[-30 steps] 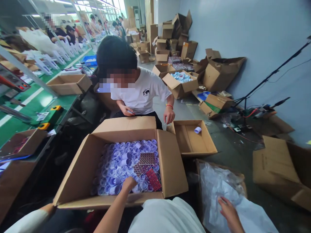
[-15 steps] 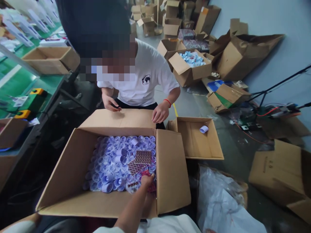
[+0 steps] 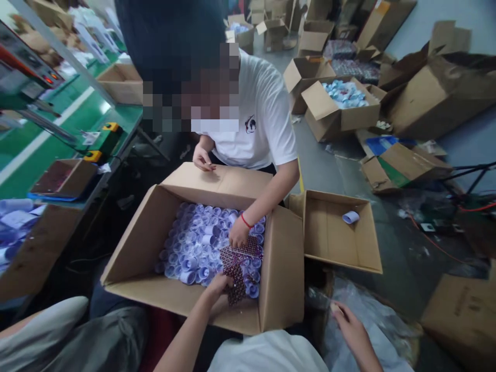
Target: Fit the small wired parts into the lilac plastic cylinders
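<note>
My left hand (image 3: 220, 285) is closed on a sheet of dark red beads (image 3: 237, 292) at the near right of a large cardboard box (image 3: 217, 305). Beneath it, several pale lilac, cup-like cylinders (image 3: 194, 266) fill the box. A second beaded sheet (image 3: 251, 247) lies beyond, touched by the co-worker's hand (image 3: 239, 235) with a red wristband. Outside the box on the right, my right hand (image 3: 346, 318) has its fingers pinched together beside clear plastic sheeting (image 3: 349, 292). Whatever is between those fingers is too small to make out.
A co-worker in a white shirt (image 3: 267, 103) sits across the box. At right, a shallow carton (image 3: 329, 237) holds one lilac cylinder (image 3: 351, 217). A green workbench (image 3: 127, 121) runs along the left, and open cartons (image 3: 325, 121) stand behind.
The co-worker's hand has reached into the box onto a beaded sheet. My left hand now grips a dark beaded sheet instead of something bright red. My right hand has come into view.
</note>
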{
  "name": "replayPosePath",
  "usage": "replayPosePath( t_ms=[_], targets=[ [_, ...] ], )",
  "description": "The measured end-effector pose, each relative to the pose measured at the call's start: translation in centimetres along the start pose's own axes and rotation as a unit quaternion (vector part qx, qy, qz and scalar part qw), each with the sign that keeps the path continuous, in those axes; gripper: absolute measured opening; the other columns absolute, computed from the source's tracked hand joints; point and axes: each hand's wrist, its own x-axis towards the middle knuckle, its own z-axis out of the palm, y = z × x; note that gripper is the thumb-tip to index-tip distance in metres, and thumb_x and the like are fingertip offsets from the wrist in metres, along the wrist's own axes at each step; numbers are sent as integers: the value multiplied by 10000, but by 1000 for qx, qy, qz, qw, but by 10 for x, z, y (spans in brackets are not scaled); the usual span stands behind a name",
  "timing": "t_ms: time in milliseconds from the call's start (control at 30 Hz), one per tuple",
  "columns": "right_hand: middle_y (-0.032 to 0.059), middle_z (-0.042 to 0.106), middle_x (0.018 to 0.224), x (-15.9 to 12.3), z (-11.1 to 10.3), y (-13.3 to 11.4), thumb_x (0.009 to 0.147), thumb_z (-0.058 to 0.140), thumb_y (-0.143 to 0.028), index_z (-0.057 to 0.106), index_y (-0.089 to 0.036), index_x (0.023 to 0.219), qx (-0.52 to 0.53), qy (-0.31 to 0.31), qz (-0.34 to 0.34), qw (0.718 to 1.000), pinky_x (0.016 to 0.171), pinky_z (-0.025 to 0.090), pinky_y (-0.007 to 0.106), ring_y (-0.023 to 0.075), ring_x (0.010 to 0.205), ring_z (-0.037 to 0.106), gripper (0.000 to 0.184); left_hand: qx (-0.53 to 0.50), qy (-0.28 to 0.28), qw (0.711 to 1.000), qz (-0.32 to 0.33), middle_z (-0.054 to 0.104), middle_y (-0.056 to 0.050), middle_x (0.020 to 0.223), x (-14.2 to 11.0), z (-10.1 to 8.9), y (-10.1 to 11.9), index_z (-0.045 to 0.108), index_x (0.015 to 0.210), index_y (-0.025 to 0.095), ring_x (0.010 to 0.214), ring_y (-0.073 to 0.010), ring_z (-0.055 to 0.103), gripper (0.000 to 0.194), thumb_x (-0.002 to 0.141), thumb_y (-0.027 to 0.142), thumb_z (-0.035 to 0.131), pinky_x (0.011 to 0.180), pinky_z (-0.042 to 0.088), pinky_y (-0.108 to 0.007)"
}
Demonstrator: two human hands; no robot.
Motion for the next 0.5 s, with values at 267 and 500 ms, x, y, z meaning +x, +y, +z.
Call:
replayPosePath(
  t_ms=[267, 500],
  targets=[
    [81, 699, 896, -82, 119, -125, 779, 489, -438, 648, -196, 864, -8, -217, -251, 943, 789, 474, 331, 234, 856, 625, 302, -257, -54, 962, 75, 632, 38, 651, -49, -36, 12, 610, 753, 172, 601, -107, 561, 189, 587, 85, 587, 589, 410, -211],
    [-18, 561, 699, -117, 179, -124, 793, 538, -481, 541, -210, 800, 30, -290, -286, 913, 617, 412, 258, 141, 644, 507, 271, -382, -143, 900, 154, 718, -21, 830, -82, -27, 8, 649, 905, 182, 823, -211, 653, 347, 566, 129, 702, 770, 467, -295]
  ],
)
